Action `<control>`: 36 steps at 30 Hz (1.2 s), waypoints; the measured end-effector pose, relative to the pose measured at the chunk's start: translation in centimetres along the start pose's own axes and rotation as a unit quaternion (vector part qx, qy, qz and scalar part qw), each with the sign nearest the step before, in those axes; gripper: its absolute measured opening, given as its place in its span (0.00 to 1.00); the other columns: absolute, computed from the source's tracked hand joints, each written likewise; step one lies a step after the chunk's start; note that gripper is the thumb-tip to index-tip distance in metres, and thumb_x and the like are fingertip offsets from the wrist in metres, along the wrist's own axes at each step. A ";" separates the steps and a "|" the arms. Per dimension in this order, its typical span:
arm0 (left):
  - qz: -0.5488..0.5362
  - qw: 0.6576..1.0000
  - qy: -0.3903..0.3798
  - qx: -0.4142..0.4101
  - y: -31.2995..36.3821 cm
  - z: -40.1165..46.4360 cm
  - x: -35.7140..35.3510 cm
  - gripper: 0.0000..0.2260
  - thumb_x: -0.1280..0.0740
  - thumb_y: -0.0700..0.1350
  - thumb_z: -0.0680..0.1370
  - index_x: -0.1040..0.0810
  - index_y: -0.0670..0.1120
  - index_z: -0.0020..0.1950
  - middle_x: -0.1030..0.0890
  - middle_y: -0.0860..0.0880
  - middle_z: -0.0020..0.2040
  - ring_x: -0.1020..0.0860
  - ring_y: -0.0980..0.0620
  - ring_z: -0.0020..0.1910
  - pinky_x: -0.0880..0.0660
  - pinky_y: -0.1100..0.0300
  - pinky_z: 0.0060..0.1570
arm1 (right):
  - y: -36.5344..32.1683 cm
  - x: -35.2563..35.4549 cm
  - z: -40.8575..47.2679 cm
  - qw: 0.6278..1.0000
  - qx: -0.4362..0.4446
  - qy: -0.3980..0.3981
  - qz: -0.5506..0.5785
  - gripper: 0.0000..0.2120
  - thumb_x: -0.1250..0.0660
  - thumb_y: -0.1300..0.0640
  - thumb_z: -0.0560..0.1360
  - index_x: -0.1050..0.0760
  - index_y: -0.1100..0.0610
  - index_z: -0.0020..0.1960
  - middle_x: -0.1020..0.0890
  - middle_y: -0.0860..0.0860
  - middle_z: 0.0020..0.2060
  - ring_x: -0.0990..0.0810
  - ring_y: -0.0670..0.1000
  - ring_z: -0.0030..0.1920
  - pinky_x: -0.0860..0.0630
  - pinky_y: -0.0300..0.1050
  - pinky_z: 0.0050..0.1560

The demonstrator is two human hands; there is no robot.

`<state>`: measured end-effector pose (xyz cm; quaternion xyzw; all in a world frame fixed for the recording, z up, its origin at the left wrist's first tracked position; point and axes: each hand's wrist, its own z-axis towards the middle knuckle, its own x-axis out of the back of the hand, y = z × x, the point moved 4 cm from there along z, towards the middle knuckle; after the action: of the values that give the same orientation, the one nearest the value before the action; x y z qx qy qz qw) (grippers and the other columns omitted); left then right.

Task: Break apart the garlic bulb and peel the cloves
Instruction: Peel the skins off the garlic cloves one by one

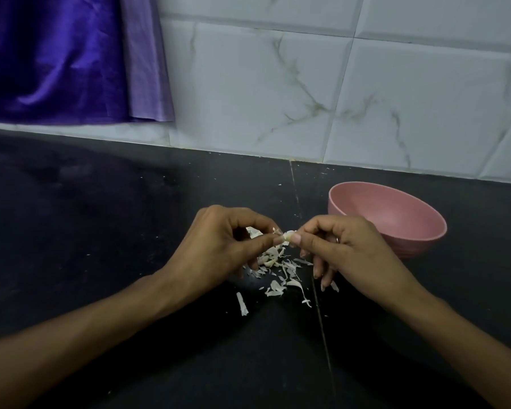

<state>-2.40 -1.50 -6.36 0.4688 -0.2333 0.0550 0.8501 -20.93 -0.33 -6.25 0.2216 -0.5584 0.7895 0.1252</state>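
both hands pinch one clove above the counter
left hand [219,243] and right hand [341,246] each pinch the clove [287,236] between thumb and forefinger, over skins [278,271] on the counter [101,231]; bowl [425,231] at right.

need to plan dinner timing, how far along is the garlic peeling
Done: a pile of papery skins lies on the dark counter, so several cloves look already stripped. In hand: the left hand and right hand pinch one small clove between them. Left: unclear; no whole bulb shows, and the pink bowl shows no cloves in its visible part.
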 end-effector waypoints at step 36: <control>-0.115 0.991 -0.011 0.064 -0.5 0.0 -1.2 0.13 0.24 0.46 0.67 0.19 0.45 0.48 0.15 0.47 0.38 0.18 0.50 0.30 0.22 0.55 0.25 | 0.0 -1.0 -0.3 0.988 -0.033 -0.025 0.151 0.06 0.29 0.60 0.74 0.16 0.59 0.49 0.18 0.53 0.31 0.23 0.47 0.28 0.24 0.38 0.27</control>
<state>-3.26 -1.67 -7.29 0.5467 -0.1830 -0.0338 0.8164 -20.16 0.03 -6.82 0.1505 -0.6139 0.7749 -0.0019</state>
